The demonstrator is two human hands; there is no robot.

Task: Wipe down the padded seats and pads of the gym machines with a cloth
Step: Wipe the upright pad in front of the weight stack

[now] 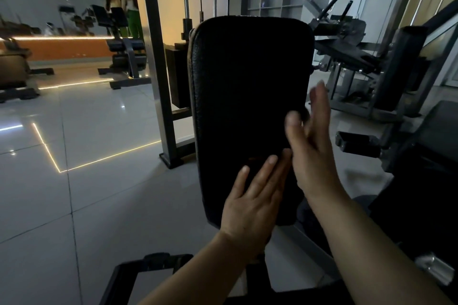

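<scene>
A tall black padded back pad (247, 86) stands upright in the middle of the head view. My left hand (250, 200) lies flat on the pad's lower part with its fingers straight. At the pad's right edge is my right hand (309, 141), thumb up against the front face and straight fingers reaching past the edge. No cloth shows plainly. A dark patch under my left fingertips and a dark lump by my right thumb are too dim to identify.
The machine's grey upright post (161, 77) rises left of the pad and its black base frame (128, 277) lies below. Another machine with a black pad (401, 67) stands to the right. Benches (124, 49) and two people are far back left on a glossy tiled floor (86, 181).
</scene>
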